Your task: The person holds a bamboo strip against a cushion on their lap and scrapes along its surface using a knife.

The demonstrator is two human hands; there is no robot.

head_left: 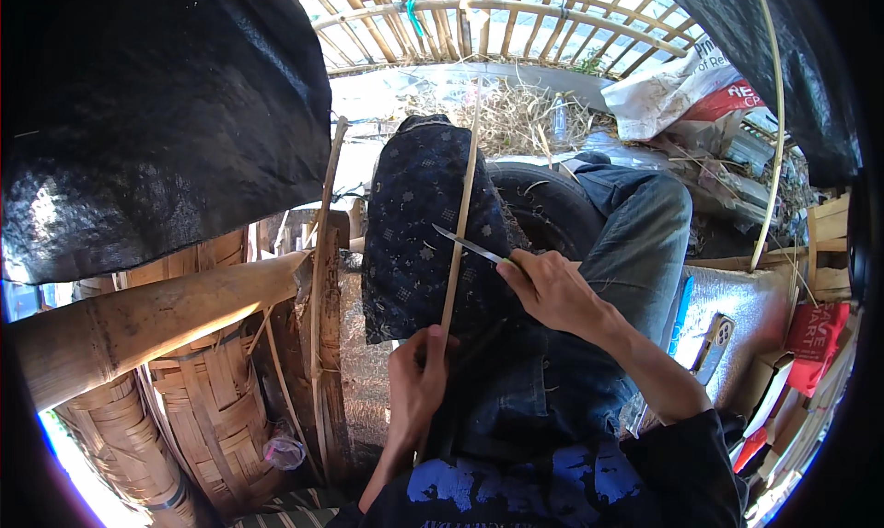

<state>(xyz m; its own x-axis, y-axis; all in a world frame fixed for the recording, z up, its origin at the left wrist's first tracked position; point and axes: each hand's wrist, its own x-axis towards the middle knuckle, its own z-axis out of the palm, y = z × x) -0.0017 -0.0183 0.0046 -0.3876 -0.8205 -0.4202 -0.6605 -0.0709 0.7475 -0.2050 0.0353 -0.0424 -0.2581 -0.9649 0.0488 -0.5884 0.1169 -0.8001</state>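
Note:
A long, thin bamboo strip (467, 180) runs upright over my lap, its far end reaching toward a heap of shavings. My left hand (419, 381) is closed around its lower part. In my right hand (555, 289) is a knife (467, 244), gripped by its handle. The narrow blade lies across the strip and points to the left; whether its edge bites into the bamboo I cannot tell. Beneath the strip, a dark patterned cloth (405, 233) covers my left leg. My right leg, in blue jeans (645, 224), is bent beside a black tire (552, 206).
At left, a thick bamboo pole (166, 330) juts in above woven bamboo baskets (207, 371), under a black tarp (157, 123). Bamboo shavings (516, 114) pile up ahead by a slatted fence (516, 12). A phone (714, 344) and a red bag (815, 344) lie at right.

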